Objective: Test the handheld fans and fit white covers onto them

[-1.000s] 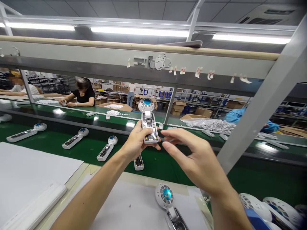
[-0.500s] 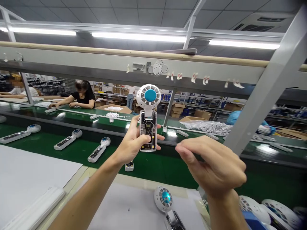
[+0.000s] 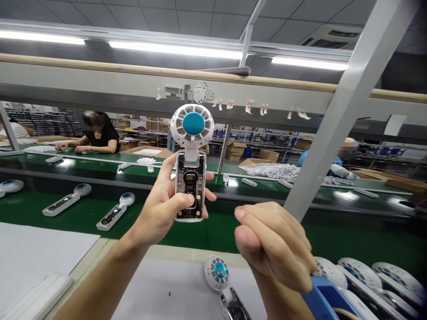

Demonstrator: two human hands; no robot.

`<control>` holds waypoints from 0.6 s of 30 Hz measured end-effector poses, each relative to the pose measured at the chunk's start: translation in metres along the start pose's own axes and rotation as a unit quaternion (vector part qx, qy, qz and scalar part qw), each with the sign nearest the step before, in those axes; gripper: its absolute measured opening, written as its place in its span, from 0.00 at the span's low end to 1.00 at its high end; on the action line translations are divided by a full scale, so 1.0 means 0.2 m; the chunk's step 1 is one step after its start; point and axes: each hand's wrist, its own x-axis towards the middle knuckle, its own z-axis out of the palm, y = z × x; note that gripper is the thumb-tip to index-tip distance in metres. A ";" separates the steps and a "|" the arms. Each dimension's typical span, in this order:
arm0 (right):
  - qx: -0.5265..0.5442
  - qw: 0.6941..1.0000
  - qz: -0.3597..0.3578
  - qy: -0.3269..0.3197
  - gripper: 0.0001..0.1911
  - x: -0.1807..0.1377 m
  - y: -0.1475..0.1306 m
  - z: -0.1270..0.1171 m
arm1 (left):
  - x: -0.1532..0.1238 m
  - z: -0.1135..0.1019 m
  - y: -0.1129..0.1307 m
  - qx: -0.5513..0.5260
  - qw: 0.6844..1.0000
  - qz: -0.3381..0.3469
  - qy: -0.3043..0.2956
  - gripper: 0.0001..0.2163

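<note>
My left hand (image 3: pixel 163 206) grips a small handheld fan (image 3: pixel 191 166) upright at arm's length. The fan has a white round head with a blue hub and a clear handle with a lit green display; my thumb presses on the handle's front. My right hand (image 3: pixel 273 244) hovers to the right of the fan, a little lower, fingers curled into a loose fist, with nothing visible in it. Another fan (image 3: pixel 222 282) lies flat on the white sheet (image 3: pixel 173 293) below my hands.
A green conveyor belt (image 3: pixel 233 235) runs across in front, carrying several fans (image 3: pixel 115 211). More fan heads (image 3: pixel 363 273) sit in a blue tray (image 3: pixel 325 300) at the lower right. A slanted grey post (image 3: pixel 333 111) rises on the right. Other people work at the far belt.
My left hand has lifted the fan and tilted it upright to face me; its display now glows. My right hand's fingers have curled from spread open into a fist.
</note>
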 end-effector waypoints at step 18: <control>0.027 0.999 -0.014 0.032 0.14 0.00 -0.01 0.03 | 0.03 -0.01 -0.01 -0.054 0.995 -0.033 0.074 0.35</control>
